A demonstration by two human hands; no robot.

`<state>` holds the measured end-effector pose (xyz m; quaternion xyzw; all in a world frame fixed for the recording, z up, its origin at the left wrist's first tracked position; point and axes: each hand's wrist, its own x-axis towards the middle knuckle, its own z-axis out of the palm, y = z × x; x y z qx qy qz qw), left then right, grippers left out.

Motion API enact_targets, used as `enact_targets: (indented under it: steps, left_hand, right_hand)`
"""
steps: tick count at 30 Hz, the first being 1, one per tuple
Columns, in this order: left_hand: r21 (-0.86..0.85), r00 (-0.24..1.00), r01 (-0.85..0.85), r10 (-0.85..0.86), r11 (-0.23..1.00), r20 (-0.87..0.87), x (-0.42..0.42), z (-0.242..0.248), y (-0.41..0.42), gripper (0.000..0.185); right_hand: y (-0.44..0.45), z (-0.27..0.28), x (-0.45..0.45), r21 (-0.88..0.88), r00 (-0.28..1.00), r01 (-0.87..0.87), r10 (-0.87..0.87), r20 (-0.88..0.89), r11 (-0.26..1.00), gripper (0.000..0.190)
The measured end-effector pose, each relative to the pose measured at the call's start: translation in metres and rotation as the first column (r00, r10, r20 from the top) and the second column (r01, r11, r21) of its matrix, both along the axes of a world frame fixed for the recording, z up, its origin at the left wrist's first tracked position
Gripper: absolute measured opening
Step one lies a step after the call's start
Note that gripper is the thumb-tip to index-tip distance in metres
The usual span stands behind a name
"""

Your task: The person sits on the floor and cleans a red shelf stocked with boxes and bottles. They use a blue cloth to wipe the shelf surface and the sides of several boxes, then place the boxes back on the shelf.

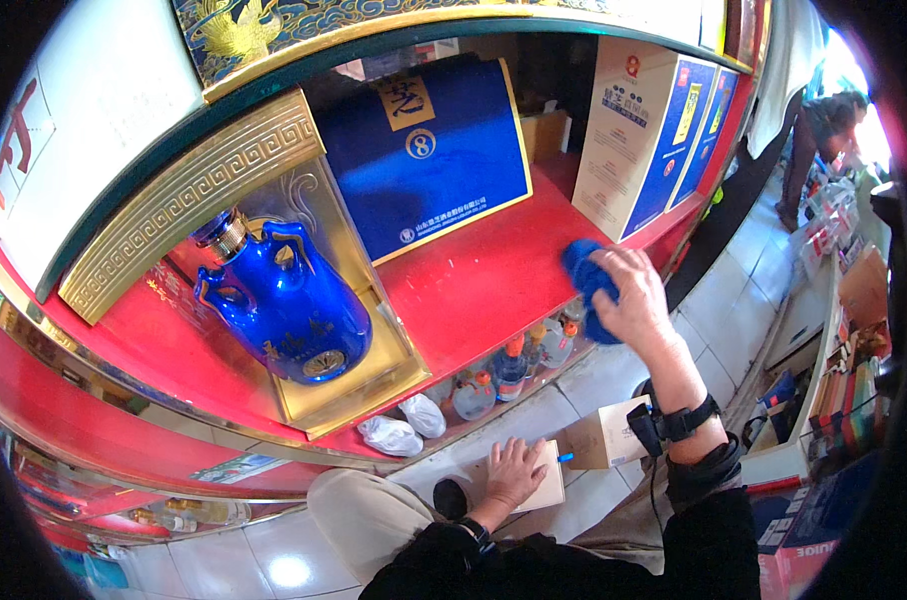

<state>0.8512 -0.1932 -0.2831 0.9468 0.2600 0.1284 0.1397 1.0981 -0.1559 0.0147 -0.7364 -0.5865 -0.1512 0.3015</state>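
My right hand (637, 296) grips a crumpled blue cloth (592, 277) at the front edge of a red shelf (461, 292). Part of the cloth rests on the shelf's right end and part hangs over the edge. Lower down, my left hand (515, 472) lies with fingers spread on top of a small cream cardboard box (549, 487). Beside that box stands another carton (611, 435). On the shelf, a large glossy blue bottle (296, 300) with two handles stands in a gold display case (348, 405), left of a blue gift box (431, 165).
White and blue cartons (626, 150) stand at the shelf's right end. Several bottles (510, 367) and white plastic bundles (405, 427) sit on a lower level. A person (828, 142) bends over in the aisle at the far right. Goods fill a low rack (821, 337) on the right.
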Motion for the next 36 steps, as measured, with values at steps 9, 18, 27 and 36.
enact_targets:
  steps: [9, 18, 27, 36]
  left_hand:
    - [-0.013, 0.999, 0.006, -0.007, 1.000, -0.050, 0.001, -0.001, 0.001, 0.057]
    - [-0.063, 0.999, 0.007, -0.009, 0.998, -0.035, 0.000, 0.002, 0.000, 0.061]
    - [-0.037, 0.999, 0.047, -0.047, 0.998, -0.010, 0.002, 0.001, 0.003, 0.052]
    - [0.001, 1.000, 0.007, -0.007, 1.000, 0.012, 0.002, 0.005, 0.000, 0.058]
  right_hand:
    - [0.040, -0.015, -0.103, 0.091, 0.949, -0.314, 0.308, 0.070, 0.945, 0.043]
    - [0.054, 0.009, -0.074, -0.055, 0.913, -0.406, 0.407, 0.009, 0.912, 0.038]
    - [0.117, 0.001, -0.121, 0.037, 0.775, -0.614, 0.612, -0.158, 0.788, 0.041]
    - [0.046, 0.015, -0.103, -0.034, 0.643, -0.762, 0.749, -0.162, 0.647, 0.035]
